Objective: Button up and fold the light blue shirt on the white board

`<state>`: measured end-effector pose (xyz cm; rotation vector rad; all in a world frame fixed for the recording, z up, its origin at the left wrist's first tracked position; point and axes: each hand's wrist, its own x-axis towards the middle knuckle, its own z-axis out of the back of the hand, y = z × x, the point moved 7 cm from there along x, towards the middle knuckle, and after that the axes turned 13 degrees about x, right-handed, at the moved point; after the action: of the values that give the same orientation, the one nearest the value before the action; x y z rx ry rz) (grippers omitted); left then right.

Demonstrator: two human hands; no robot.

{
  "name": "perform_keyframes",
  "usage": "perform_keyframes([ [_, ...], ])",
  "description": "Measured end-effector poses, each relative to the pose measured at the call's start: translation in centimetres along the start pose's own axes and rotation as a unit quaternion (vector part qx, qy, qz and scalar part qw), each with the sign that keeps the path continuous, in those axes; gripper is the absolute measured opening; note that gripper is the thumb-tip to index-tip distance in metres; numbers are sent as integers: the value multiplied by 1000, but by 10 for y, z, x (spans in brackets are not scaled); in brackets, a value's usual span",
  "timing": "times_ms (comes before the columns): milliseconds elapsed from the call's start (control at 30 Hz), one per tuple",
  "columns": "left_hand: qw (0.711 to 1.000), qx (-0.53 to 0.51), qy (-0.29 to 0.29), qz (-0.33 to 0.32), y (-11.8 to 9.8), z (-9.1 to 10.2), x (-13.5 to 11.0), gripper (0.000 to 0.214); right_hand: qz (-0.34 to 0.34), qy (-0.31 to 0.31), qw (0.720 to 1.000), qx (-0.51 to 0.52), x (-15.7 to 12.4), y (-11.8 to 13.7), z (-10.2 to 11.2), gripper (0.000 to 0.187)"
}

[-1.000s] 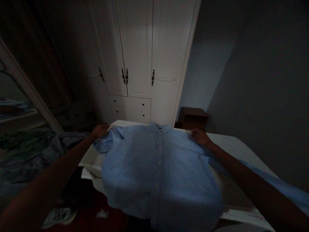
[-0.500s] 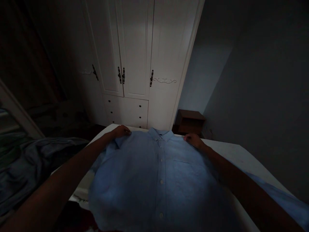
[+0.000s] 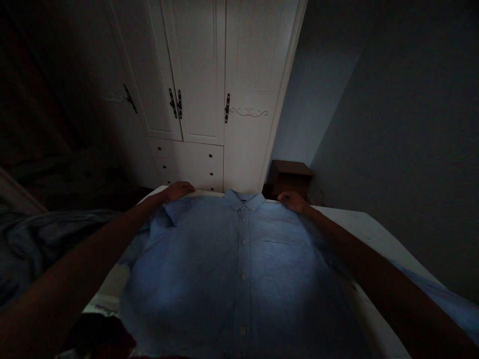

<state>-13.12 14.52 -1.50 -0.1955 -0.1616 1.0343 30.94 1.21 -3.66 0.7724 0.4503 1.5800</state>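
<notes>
A light blue button-up shirt (image 3: 209, 259) lies spread front side up, its collar at the far end and its buttoned placket running towards me. My left hand (image 3: 179, 190) is at the shoulder on the left, fingers closed on the cloth by the far edge. At the opposite shoulder, my right hand (image 3: 294, 201) pinches the fabric. Beside my left forearm the sleeve cloth is folded and creased. Part of the other sleeve shows beyond my right forearm. The dim light hides the fingertips in part.
Under the shirt is a white surface (image 3: 348, 219) with an angled far right corner. Dark crumpled clothes (image 3: 48, 244) lie to the left, and dark red cloth (image 3: 112, 339) at the near left. A white wardrobe (image 3: 247, 149) and a small brown cabinet (image 3: 292, 172) stand beyond.
The camera view has shifted a little, so the wardrobe and shirt sit higher and further left. My left hand is slightly further out from the collar; the right stays at its shoulder.
</notes>
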Motion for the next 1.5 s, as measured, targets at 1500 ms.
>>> perform_keyframes([
  [1500, 986, 144, -59, 51, -1, 21, -20, 33, -66, -18, 987, -148, -14, 14, -4, 19],
])
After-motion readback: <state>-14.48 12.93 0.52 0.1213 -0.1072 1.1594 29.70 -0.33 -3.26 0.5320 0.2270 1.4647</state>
